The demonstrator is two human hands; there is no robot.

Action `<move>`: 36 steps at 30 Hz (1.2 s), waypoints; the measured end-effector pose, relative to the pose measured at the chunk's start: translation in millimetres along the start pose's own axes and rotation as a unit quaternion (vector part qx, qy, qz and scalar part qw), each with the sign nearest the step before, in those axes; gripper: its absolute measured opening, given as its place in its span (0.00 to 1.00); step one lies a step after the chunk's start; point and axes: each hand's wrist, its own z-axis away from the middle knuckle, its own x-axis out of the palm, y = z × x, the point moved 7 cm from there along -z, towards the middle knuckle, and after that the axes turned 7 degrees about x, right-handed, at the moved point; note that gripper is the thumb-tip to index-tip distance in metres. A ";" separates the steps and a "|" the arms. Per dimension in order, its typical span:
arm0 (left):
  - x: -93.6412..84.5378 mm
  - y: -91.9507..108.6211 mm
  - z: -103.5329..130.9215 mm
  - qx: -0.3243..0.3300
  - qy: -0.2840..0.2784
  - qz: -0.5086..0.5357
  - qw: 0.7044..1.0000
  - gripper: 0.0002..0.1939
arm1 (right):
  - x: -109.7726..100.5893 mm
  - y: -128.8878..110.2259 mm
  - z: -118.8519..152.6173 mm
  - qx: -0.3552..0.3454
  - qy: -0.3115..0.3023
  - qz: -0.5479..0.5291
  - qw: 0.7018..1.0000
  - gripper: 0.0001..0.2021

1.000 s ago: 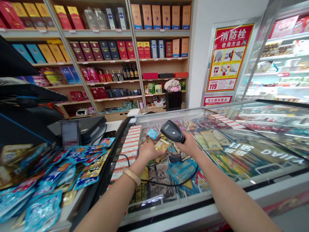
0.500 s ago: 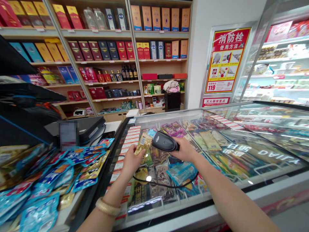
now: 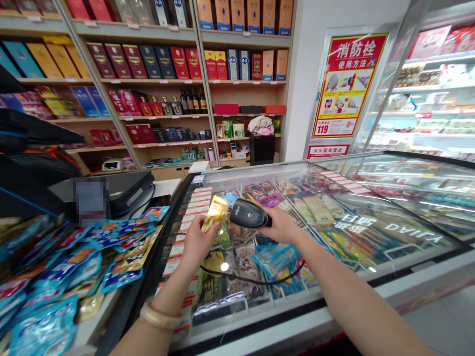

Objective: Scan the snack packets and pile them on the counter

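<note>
Between the thumb and fingers of my left hand [image 3: 198, 238] is a small gold snack packet [image 3: 216, 211], held upright over the glass freezer lid. My right hand [image 3: 282, 225] is wrapped around the handle of a black barcode scanner [image 3: 248, 213]. The scanner's head points left at the packet, with a small gap between them. A black cable [image 3: 237, 281] loops below both hands across the glass. On the counter at the left lies a spread of blue and gold snack packets [image 3: 122, 262].
The chest freezer [image 3: 371, 269] holds wrapped ice creams under its glass. A dark device with a blurred screen [image 3: 91, 200] stands on the counter to the left. Shelves of boxed bottles [image 3: 159, 62] line the back wall. A red fire-hydrant poster [image 3: 351, 84] hangs at right.
The packet has turned in my left hand, so its barcode patch no longer shows and a brighter gold side does. The scanner stays in my right hand. My view has tilted slightly down.
</note>
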 end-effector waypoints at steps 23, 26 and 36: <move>-150.7 17.0 -53.3 0.080 -0.035 -0.526 0.846 0.12 | -26.2 20.8 1.7 0.019 0.167 0.006 0.986 0.13; -164.9 -5.2 -56.5 0.043 -0.102 -0.598 0.794 0.15 | -26.3 19.9 1.8 0.019 0.166 -0.001 0.986 0.13; -163.1 -13.2 -55.4 0.033 -0.101 -0.562 0.820 0.20 | -28.6 21.6 2.5 0.020 0.188 -0.007 0.982 0.12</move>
